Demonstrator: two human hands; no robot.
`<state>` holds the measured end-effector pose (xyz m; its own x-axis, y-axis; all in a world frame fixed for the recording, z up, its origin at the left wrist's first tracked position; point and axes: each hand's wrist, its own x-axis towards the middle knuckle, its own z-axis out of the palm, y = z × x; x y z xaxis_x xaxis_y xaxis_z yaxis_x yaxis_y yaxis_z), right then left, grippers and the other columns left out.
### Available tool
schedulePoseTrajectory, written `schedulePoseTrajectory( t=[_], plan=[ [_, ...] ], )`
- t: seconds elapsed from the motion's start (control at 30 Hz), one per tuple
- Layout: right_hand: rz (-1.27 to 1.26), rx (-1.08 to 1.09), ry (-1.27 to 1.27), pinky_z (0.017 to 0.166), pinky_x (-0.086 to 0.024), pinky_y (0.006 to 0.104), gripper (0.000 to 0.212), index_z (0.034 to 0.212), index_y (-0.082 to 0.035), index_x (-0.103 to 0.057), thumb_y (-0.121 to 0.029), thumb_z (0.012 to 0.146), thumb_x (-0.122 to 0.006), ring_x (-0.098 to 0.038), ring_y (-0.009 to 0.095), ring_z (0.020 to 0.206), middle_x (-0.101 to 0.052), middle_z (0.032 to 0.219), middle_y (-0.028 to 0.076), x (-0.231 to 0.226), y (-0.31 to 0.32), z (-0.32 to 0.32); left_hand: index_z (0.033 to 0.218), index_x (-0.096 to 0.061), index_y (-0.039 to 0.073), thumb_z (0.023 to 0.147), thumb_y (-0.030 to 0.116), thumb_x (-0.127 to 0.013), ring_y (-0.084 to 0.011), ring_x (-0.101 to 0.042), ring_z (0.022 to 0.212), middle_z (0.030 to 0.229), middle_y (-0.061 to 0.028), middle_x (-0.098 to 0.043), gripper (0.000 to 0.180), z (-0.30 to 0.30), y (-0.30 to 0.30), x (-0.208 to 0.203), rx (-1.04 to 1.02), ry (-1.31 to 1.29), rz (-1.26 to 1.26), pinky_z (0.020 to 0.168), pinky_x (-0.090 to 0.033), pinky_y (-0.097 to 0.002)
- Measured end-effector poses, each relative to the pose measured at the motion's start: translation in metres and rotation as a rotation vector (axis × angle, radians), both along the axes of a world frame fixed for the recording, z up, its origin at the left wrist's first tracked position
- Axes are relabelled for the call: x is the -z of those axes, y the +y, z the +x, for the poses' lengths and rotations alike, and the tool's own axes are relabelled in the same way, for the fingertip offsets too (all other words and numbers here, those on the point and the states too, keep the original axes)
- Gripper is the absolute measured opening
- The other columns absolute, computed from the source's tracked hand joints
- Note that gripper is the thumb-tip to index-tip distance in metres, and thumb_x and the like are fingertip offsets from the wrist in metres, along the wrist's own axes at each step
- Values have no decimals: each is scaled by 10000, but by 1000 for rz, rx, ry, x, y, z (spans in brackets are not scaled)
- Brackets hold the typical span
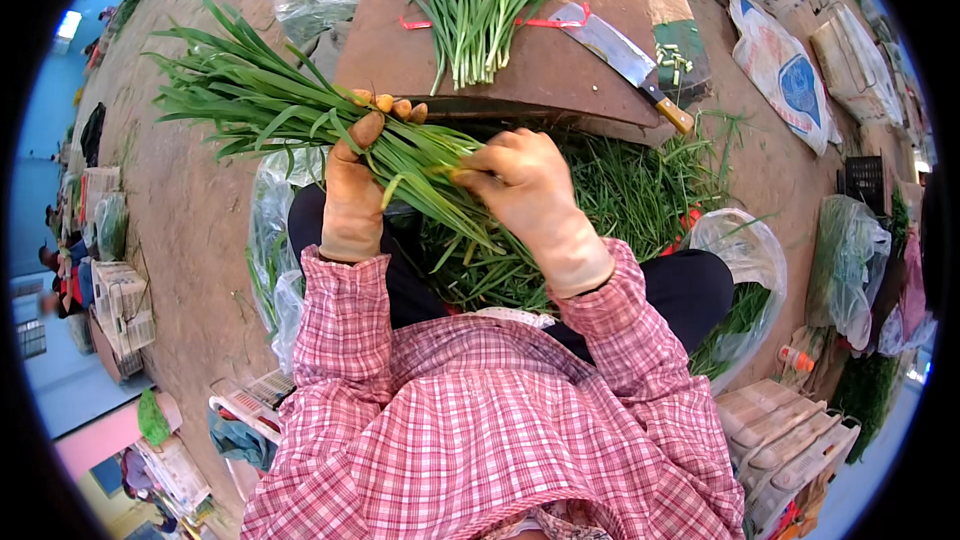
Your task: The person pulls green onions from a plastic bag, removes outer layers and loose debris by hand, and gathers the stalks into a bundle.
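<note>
A bunch of long green garlic chives (pixel 250 105) lies slantwise in my gloved left hand (pixel 352 190), whose stained fingers wrap round its middle. The leaf tips fan out to the upper left. At the bunch's lower right part, my gloved right hand (pixel 527 195) pinches some of the strands; its fingertips are partly hidden. Beyond my hands stands a low brown table (pixel 385 55). A second bunch of chives (pixel 482 15) rests there across a red tie (pixel 548 23). To its right lies a cleaver (pixel 612 48) with a wooden handle.
Loose green leaves (pixel 640 195) are heaped between my knees and the table. Clear plastic bags (pixel 745 240) with greens stand on both sides. Short cut stalk ends (pixel 674 64) lie by the cleaver. Crates (pixel 775 430) and a white sack (pixel 785 75) are at the right.
</note>
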<state>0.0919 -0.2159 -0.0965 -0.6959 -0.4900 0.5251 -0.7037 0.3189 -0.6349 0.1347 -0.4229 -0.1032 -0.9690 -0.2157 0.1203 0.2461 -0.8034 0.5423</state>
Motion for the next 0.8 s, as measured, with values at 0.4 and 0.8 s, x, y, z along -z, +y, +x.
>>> schedulePoseTrajectory(
  t=[0.4, 0.8],
  plan=[
    [11, 46, -213, 663, -510, 397, 330, 903, -56, -745, -268, 677, -861, -650, 302, 732, -677, 777, 121, -7, 30, 11, 1034, -650, 100, 893, -23, -629, -252, -663, 947, 1065, -81, -692, 189, -10, -17, 8, -151, -252, 81, 1016, -499, -520],
    [187, 299, -982, 923, -512, 364, 547, 1233, -44, -661, -422, 848, -749, -678, 249, 1030, -700, 1102, 172, 29, 73, 19, 1007, -654, 98, 902, 20, -626, -207, -642, 860, 966, -62, -682, 135, -20, -49, 17, -331, -429, 162, 876, -552, -475]
  ],
)
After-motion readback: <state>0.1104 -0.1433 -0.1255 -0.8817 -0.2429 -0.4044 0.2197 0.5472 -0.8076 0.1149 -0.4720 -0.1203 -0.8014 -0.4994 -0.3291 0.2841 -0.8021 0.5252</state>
